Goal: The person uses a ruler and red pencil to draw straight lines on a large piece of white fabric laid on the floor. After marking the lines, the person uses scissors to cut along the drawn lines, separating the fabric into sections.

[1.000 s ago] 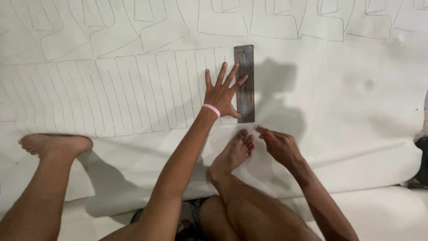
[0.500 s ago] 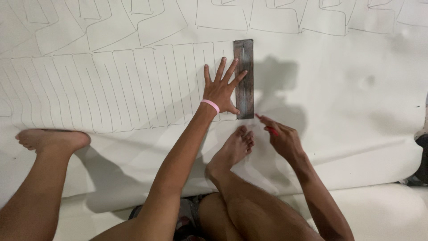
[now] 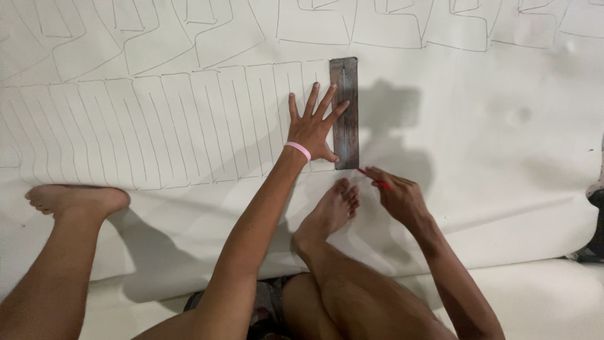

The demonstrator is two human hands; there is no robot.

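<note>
Left hand (image 3: 311, 129) is flat on the white sheet (image 3: 503, 126) with fingers spread wide apart, the tips of the outer ones and the thumb resting on the left edge of the dark template (image 3: 345, 113). There's a pink band (image 3: 297, 150) on that wrist. The template is a long narrow strip lying upright on the sheet, right at the end of a row of traced outlines (image 3: 157, 129) the same shape.

Right hand (image 3: 396, 196) sits just below the template's bottom end, fingers pinched together on a red pen (image 3: 371, 177), whose tip is right by the template's lower right corner. Both bare feet are on the sheet too: the right foot (image 3: 330, 211) just beside the right hand, the left foot (image 3: 75, 200) well off to the left.
</note>
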